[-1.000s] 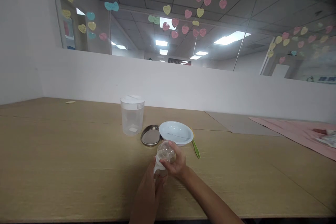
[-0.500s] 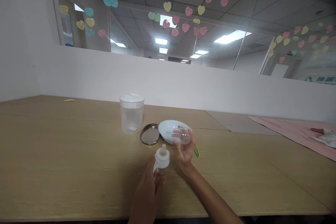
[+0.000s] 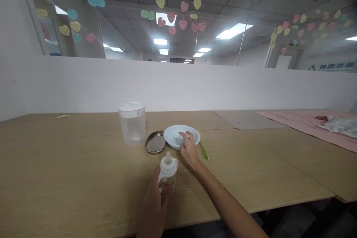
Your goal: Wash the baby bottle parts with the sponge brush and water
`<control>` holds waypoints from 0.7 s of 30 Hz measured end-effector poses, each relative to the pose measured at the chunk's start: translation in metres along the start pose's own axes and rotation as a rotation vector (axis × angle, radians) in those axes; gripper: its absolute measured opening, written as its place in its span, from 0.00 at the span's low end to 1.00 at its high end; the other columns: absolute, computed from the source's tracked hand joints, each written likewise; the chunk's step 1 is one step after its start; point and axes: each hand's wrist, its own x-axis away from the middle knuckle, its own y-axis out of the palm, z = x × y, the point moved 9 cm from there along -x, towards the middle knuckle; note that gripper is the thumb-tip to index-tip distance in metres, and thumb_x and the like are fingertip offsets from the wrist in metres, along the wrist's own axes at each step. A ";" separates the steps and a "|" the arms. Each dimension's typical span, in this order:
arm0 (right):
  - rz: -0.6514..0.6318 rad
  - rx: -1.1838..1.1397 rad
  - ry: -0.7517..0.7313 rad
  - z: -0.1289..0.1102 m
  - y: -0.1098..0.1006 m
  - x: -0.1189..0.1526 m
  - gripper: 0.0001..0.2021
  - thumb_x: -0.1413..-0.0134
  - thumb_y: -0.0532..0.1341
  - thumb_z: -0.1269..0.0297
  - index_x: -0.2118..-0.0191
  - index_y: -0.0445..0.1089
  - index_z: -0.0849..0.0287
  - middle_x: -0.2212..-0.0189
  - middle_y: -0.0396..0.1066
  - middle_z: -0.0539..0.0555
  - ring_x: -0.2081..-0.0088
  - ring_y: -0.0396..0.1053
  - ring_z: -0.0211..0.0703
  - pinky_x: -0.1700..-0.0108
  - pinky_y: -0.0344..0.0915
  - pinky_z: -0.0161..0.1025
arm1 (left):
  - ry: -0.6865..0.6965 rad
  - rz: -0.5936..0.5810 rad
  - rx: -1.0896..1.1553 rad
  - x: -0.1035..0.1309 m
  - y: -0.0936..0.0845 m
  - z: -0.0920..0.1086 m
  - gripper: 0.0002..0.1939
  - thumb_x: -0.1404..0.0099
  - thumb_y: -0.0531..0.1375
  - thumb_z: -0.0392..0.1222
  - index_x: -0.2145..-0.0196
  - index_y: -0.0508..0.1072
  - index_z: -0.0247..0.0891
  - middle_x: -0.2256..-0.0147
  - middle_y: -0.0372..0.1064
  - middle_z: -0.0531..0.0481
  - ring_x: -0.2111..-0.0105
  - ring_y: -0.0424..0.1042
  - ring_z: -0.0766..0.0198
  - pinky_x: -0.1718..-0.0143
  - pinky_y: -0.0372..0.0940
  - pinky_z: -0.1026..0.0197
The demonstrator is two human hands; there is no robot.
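Observation:
My left hand (image 3: 156,193) is wrapped round a baby bottle (image 3: 169,169) with a white collar, side handles and a clear teat on top. The bottle stands upright near the front of the table. Over the white plate (image 3: 170,129) my right hand (image 3: 190,149) has its fingers curled round a clear bottle cap (image 3: 181,138), which is partly hidden by them. Just right of the plate lies a brush with a green handle (image 3: 205,151). A metal kidney-shaped tray (image 3: 155,142) sits left of the plate.
A translucent lidded bucket (image 3: 132,124) stands behind the metal tray. A pink cloth (image 3: 290,121) covers the far right of the wooden table (image 3: 83,178). A white wall (image 3: 178,87) with a window above closes off the back.
My right hand has moved with the clear cap from beside the bottle's top, forward and down into the plate. My left hand keeps its hold on the bottle. The camera view has shifted.

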 end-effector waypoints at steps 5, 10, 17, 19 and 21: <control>-0.068 0.063 -0.029 -0.002 0.005 -0.001 0.23 0.55 0.49 0.77 0.53 0.69 0.59 0.48 0.57 0.60 0.50 0.60 0.48 0.46 0.58 0.45 | -0.030 0.035 0.046 0.000 0.000 -0.005 0.31 0.36 0.52 0.53 0.39 0.51 0.40 0.44 0.59 0.39 0.48 0.65 0.51 0.49 0.62 0.49; -0.119 0.202 -0.024 -0.004 0.009 -0.003 0.21 0.51 0.50 0.73 0.51 0.69 0.59 0.47 0.57 0.60 0.51 0.59 0.49 0.47 0.56 0.44 | -0.001 -0.032 0.050 -0.001 0.005 -0.009 0.32 0.35 0.52 0.51 0.38 0.47 0.40 0.40 0.52 0.39 0.45 0.61 0.51 0.46 0.59 0.48; -0.209 0.348 -0.010 -0.007 0.013 -0.003 0.15 0.47 0.52 0.68 0.58 0.73 0.59 0.55 0.64 0.61 0.53 0.60 0.51 0.50 0.55 0.46 | -0.022 0.007 0.018 -0.002 0.000 -0.004 0.32 0.36 0.53 0.52 0.39 0.51 0.37 0.43 0.59 0.38 0.47 0.64 0.50 0.46 0.60 0.47; -0.179 0.360 0.005 -0.007 0.010 -0.002 0.13 0.48 0.53 0.68 0.60 0.74 0.59 0.57 0.66 0.62 0.55 0.61 0.52 0.52 0.55 0.47 | -0.010 0.006 -0.006 -0.002 0.000 -0.002 0.31 0.36 0.51 0.52 0.39 0.50 0.38 0.43 0.58 0.39 0.47 0.64 0.51 0.46 0.59 0.47; -0.139 0.369 0.045 -0.005 0.005 -0.002 0.11 0.49 0.55 0.67 0.63 0.74 0.59 0.59 0.67 0.62 0.57 0.62 0.53 0.53 0.54 0.48 | -0.011 -0.004 -0.009 -0.002 0.001 -0.002 0.31 0.35 0.51 0.52 0.39 0.49 0.38 0.42 0.57 0.39 0.47 0.64 0.51 0.47 0.60 0.48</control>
